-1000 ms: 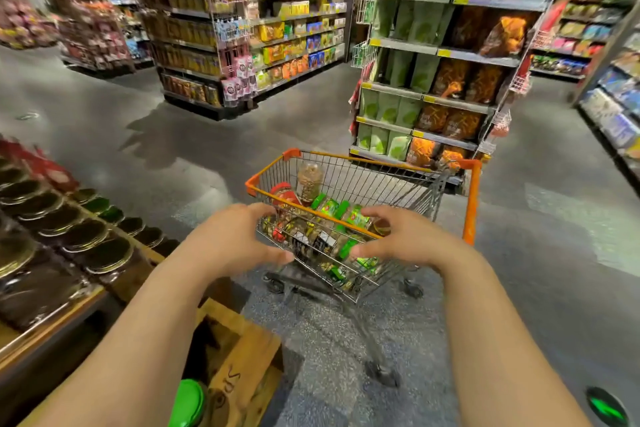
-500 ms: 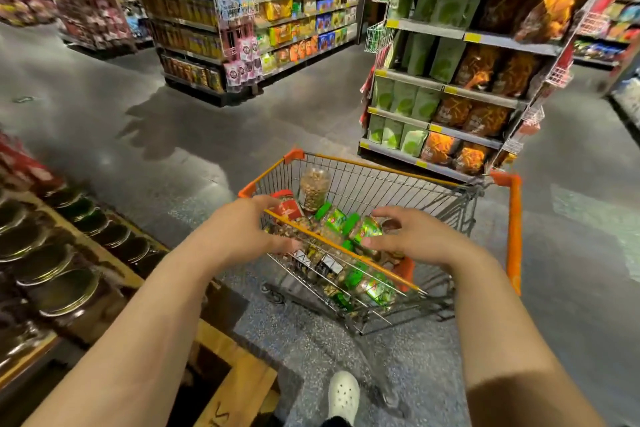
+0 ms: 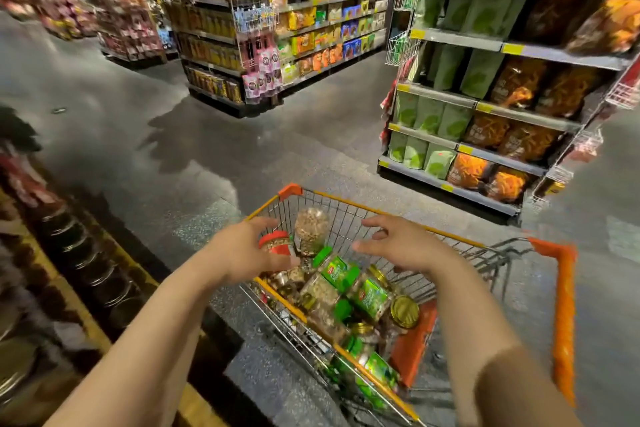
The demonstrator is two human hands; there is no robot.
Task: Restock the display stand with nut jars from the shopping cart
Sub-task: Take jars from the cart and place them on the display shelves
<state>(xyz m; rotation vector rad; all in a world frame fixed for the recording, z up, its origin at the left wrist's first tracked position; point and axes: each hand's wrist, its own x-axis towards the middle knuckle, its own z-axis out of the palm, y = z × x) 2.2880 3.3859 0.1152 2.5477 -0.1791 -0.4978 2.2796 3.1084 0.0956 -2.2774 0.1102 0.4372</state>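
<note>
The wire shopping cart (image 3: 563, 305) with orange trim stands in front of me, full of nut jars. Among them are an upright clear jar of nuts (image 3: 311, 230), a red-lidded jar (image 3: 277, 242), green-labelled jars (image 3: 370, 295) lying on their sides and a gold-lidded jar (image 3: 405, 311). My left hand (image 3: 239, 251) hovers at the cart's left rim, its fingers and thumb spread on either side of the red-lidded jar; I cannot tell whether they touch it. My right hand (image 3: 405, 246) floats over the jars with its fingers spread, holding nothing. The display stand (image 3: 86, 253) runs along the left, blurred, with rows of dark-lidded jars.
A shelf unit (image 3: 485, 107) of green and orange snack bags stands just beyond the cart to the right. Another stocked gondola (image 3: 277, 45) is farther back in the middle. Grey floor (image 3: 173, 149) stretches between them. The stand's wooden base (image 3: 194, 402) sits by my left arm.
Both hands have let go of the cart's near rim and moved forward over the jars, fingers spread. The cart has come closer and swung so its orange handle is on the right.
</note>
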